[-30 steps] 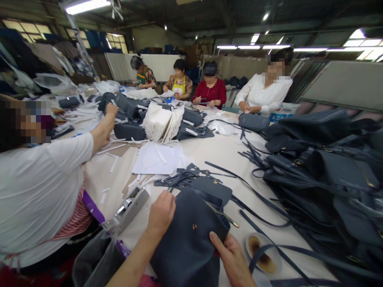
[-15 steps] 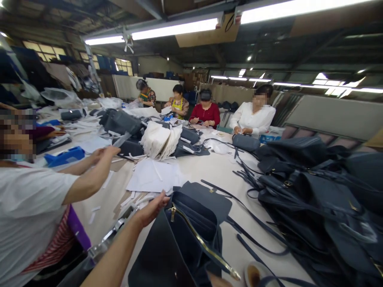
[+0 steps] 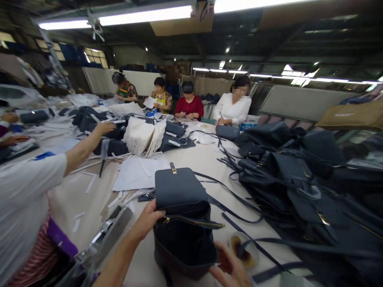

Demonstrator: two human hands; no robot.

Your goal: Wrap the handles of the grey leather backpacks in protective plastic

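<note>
A dark navy handbag (image 3: pixel 185 255) stands in front of me with its mouth gaping and its flap (image 3: pixel 178 185) folded back away from me. A gold-toothed zipper (image 3: pixel 194 222) runs across the opening. My left hand (image 3: pixel 148 221) grips the bag's left rim by the zipper's end, thumb on top. At the lower right edge, my right hand (image 3: pixel 231 265) holds the bag's side between thumb and fingers; part of that grip is hidden. Beside the right hand sits a round dish (image 3: pixel 245 251) with brown stuff in it.
A heap of dark bags and straps (image 3: pixel 299 191) fills the right side. White paper sheets (image 3: pixel 137 171) and a stack of white padding (image 3: pixel 142 135) lie beyond the bag. A metal device (image 3: pixel 106 235) stands left, near a co-worker's arm (image 3: pixel 85 147). Several people sit across the table.
The bag has turned more upright, its opening facing me and its flap laid back. My right hand has come into view at its side. The co-worker's arm has reached farther over the table.
</note>
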